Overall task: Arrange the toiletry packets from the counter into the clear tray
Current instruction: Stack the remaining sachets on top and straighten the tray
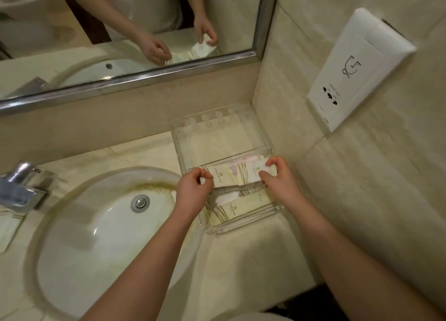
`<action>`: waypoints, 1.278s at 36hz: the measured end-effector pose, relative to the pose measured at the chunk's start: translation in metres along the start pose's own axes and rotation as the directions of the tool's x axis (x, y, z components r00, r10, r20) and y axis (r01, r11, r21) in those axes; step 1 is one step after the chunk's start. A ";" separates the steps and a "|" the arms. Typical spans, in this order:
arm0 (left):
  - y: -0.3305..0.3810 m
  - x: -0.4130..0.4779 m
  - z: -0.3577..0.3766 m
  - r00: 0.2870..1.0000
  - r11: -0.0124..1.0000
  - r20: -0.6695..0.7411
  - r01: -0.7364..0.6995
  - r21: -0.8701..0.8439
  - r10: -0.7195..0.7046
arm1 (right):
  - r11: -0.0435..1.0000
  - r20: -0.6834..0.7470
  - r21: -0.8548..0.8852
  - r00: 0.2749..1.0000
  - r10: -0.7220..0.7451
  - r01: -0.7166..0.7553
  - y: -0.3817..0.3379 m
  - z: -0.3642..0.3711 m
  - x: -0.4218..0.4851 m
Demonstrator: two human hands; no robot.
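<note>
A clear tray (218,130) sits in the counter's back right corner, against the side wall. Its far half shows only the bare bottom. Above its near half I hold cream toiletry packets (237,174) with gold stripes, overlapping one another. My left hand (194,190) pinches their left end and my right hand (275,176) pinches their right end. More cream packets (237,208) lie flat in the tray's near compartment, below the held ones.
A white oval sink (96,224) with a metal drain fills the counter's left side, and a chrome faucet (20,188) stands at its far left. A mirror (120,31) runs along the back wall. A white socket plate (357,72) hangs on the right wall.
</note>
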State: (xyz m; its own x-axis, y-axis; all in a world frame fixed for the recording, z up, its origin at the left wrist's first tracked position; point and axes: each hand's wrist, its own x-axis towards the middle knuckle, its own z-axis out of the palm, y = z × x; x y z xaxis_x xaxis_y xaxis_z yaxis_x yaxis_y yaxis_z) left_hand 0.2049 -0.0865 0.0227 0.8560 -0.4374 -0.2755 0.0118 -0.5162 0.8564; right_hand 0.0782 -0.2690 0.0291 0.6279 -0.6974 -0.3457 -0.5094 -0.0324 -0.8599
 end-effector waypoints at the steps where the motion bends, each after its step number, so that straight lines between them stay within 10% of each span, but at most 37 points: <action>1: -0.001 0.001 0.001 1.000 1.000 0.018 -0.004 0.024 0.004 | 1.000 0.015 0.022 1.000 0.014 -0.015 0.000 0.000 0.002; 22: -0.006 -0.015 0.022 0.974 0.979 -0.200 0.135 0.154 -0.103 | 0.984 -0.046 -0.033 0.983 0.175 -0.177 0.007 0.024 0.032; 30: -0.004 -0.020 0.023 0.963 0.910 -0.261 0.048 0.412 0.067 | 0.748 -0.128 -0.663 0.986 -0.110 -0.003 0.002 0.028 0.017; 35: -0.015 -0.031 0.041 0.879 0.600 0.080 -0.385 0.701 0.470 | 0.640 -0.033 -0.742 0.943 -0.333 0.199 0.011 0.037 0.008; 46: -0.032 -0.028 0.053 0.926 0.504 0.228 -0.357 0.786 0.300 | 0.576 0.185 -0.734 0.922 -0.340 0.360 0.025 0.045 0.006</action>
State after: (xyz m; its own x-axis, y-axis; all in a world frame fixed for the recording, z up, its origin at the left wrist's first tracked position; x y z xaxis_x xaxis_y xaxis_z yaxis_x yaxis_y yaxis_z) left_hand 0.1533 -0.0964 -0.0201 0.6784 -0.7282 -0.0975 -0.7063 -0.6829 0.1864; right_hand 0.0953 -0.2415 -0.0114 0.8611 -0.4994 -0.0957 -0.4994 -0.7951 -0.3441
